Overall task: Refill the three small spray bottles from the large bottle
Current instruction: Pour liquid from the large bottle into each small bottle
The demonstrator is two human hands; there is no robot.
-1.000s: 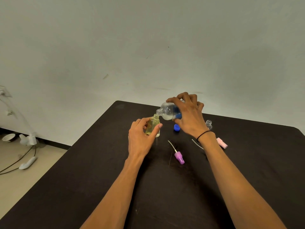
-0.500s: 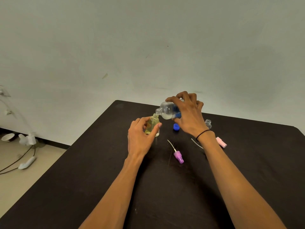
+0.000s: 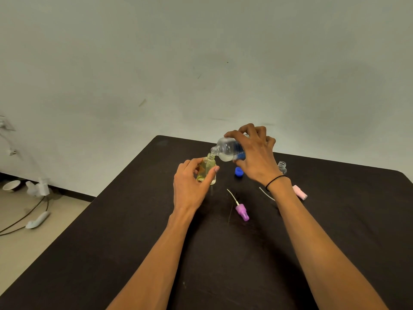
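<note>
Two hands share this pour: the left hand [image 3: 190,189] pinches the small bottle [image 3: 206,168] upright on the table [image 3: 134,220], while the right hand [image 3: 254,157] grips the large bottle [image 3: 225,148], tipped with its mouth just above the small neck. Tilt gently, keep the mouths aligned, and stop before it overflows.

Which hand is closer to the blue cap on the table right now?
Right. The right hand, tilting the large bottle, hovers directly beside the blue cap. The left hand holds the small bottle farther left.
</note>
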